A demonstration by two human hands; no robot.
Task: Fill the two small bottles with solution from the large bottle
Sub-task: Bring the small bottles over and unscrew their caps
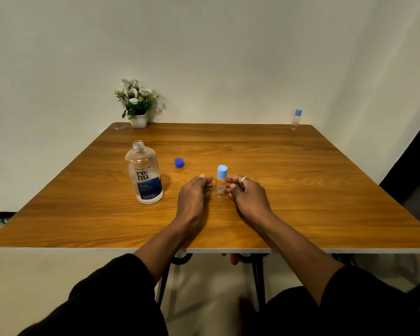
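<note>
A small clear bottle (220, 187) with a light blue cap stands upright on the wooden table (301, 190), near the middle. My left hand (194, 192) rests just to its left and my right hand (247, 192), with a ring on it, just to its right. Both have loosely curled fingers close to the bottle's sides, and neither clearly grips it. The large bottle (144, 173) stands uncapped further left, partly full of clear liquid. Its dark blue cap (179, 162) lies on the table between the bottles. A second small capped bottle (296, 118) stands at the far right corner.
A white pot of white flowers (137, 105) sits at the table's far left edge against the wall. Bare tabletop lies in front of my hands and to the right. The table's near edge runs above my lap.
</note>
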